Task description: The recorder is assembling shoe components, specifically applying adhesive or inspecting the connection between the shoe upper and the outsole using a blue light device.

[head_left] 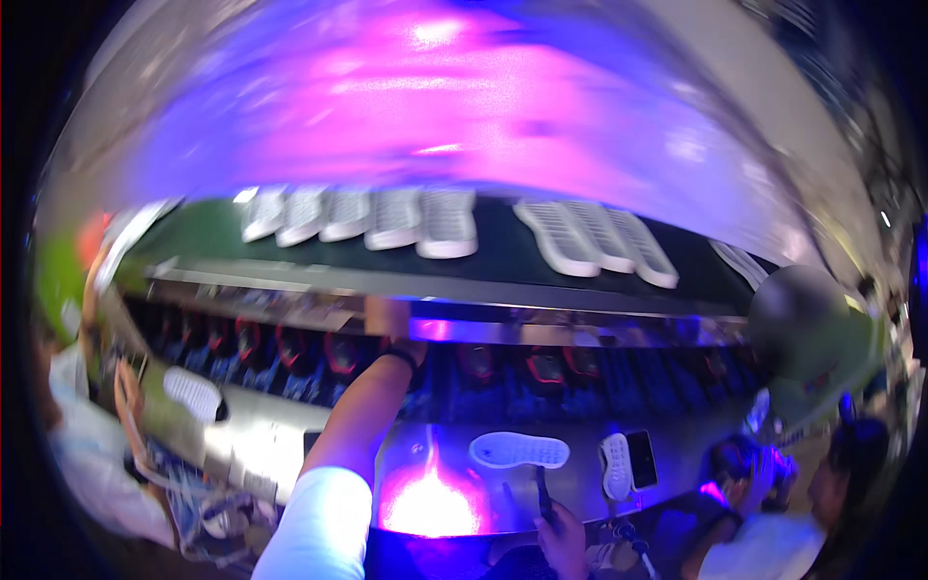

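Purple glare: violet and pink light washes the curved metal hood (454, 106) over the line and blurs its far side, so detail there cannot be trusted.
Upper belt: the dark conveyor belt (493, 242) carries a row of white shoe soles (425, 220), treads up, from its left end to its right end; the soles lie close together, some overlapping.
Lower rack: under the belt's front edge runs a shadowed rack (541, 367) of red-and-black shoe uppers, too dim to count.
Steel bench: the metal worktop (251, 435) bends along the near side, with a bright pink reflection at its middle front.
Left arm: the white-sleeved left forearm reaches up to the belt's front rail, where the left hand (391, 324) with a black wristband sits at a pale tan piece; whether the fingers are closed on it cannot be told.
Right hand: the right hand (561, 532) at the bench's near edge has its fingers wrapped round a thin dark tool (543, 493) that points toward the sole.
Sole on bench: one white sole (519, 449) lies flat, tread up, near the bench's middle, just beyond the tool tip; a second white sole (616, 466) and a dark phone (641, 458) lie to its right.
Doing it well: as a judgement, steady the upper hand on the rail and keep the tool low and clear of the sole.
Others: co-workers stand at the left and right ends.
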Tool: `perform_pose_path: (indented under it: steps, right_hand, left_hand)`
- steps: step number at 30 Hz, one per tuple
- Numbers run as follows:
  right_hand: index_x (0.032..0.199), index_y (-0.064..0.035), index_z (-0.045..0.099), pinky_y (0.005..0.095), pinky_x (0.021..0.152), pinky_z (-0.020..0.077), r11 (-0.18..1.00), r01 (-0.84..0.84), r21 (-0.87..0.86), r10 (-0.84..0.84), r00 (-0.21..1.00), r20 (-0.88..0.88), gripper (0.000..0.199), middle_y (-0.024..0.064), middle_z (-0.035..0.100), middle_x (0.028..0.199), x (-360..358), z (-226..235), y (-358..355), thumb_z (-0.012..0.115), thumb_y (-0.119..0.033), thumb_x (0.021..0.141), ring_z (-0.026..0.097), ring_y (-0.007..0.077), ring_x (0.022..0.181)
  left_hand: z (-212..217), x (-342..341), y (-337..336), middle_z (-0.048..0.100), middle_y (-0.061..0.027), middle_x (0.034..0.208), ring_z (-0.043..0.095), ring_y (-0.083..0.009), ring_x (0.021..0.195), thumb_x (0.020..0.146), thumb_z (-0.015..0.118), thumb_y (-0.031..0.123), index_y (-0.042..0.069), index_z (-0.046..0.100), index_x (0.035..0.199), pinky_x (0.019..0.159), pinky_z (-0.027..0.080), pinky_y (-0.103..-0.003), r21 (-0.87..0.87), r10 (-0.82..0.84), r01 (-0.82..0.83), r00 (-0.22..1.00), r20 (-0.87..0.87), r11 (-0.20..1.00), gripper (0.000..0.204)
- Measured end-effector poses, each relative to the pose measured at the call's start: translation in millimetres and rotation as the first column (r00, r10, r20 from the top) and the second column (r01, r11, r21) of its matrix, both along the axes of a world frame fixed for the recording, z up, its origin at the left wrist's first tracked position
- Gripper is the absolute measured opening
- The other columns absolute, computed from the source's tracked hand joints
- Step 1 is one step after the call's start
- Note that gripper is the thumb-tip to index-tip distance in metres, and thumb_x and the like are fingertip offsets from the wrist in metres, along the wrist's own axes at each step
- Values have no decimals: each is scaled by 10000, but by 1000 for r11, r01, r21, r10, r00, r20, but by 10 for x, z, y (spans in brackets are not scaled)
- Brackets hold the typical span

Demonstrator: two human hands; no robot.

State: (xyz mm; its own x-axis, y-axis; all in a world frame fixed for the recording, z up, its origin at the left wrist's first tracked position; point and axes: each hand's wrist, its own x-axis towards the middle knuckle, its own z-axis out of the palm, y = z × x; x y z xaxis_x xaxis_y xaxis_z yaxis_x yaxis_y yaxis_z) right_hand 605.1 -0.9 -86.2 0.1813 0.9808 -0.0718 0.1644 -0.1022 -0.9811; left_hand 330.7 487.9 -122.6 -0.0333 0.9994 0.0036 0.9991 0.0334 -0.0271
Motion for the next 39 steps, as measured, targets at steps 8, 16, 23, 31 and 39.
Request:
perform_pose_path:
  steps: [8, 16, 23, 31, 39]
  right_hand:
    - [1298, 23, 632, 326, 845, 560, 980, 197, 21, -198, 962, 189, 352, 125, 727, 1102, 38, 492, -270, 660, -113, 974, 694, 186, 937]
    - [1191, 18, 668, 300, 688, 550, 962, 240, 128, -258, 955, 149, 353, 93, 728, 866, 129, 99, -476, 741, -236, 957, 675, 115, 731]
    - [1185, 2, 687, 355, 813, 562, 957, 221, 185, -241, 966, 92, 336, 197, 743, 988, 153, -63, -308, 747, -195, 919, 744, 241, 915]
    - [1262, 2, 694, 281, 764, 553, 990, 97, 103, -92, 994, -52, 356, 106, 766, 931, -225, 238, -146, 750, -123, 933, 694, 121, 824]
    - [1237, 23, 704, 264, 675, 525, 994, -86, 63, 78, 990, 121, 333, 54, 731, 854, -533, -40, -202, 752, -106, 933, 656, 87, 743]
  left_hand:
    - [591, 1540, -724, 650, -146, 1212, 673, -349, 1001, 969, 603, 288, 148, 642, 1214, 781, 556, -562, 44, -135, 130, 867, 479, 991, 284]
    - [546, 506, -669, 654, -146, 1172, 689, -333, 932, 948, 660, 247, 135, 642, 1198, 710, 576, -529, -266, 264, -67, 486, 833, 962, 274]
    - [706, -305, -2467, 667, -121, 1307, 608, -322, 1254, 950, 652, 265, 41, 565, 1328, 1105, 451, -491, -183, 441, 445, -591, 675, 877, 449]
    - [1288, -317, -3844, 656, -125, 1240, 655, -268, 1158, 692, 945, 253, 19, 519, 1376, 1036, 504, -417, 489, -597, 360, 317, 737, 795, 839]
    - [883, -667, -5139, 516, -258, 1414, 545, -433, 1324, 725, 872, 404, -35, 368, 1499, 1131, 375, -565, 530, -677, 431, 555, 482, 731, 1023]
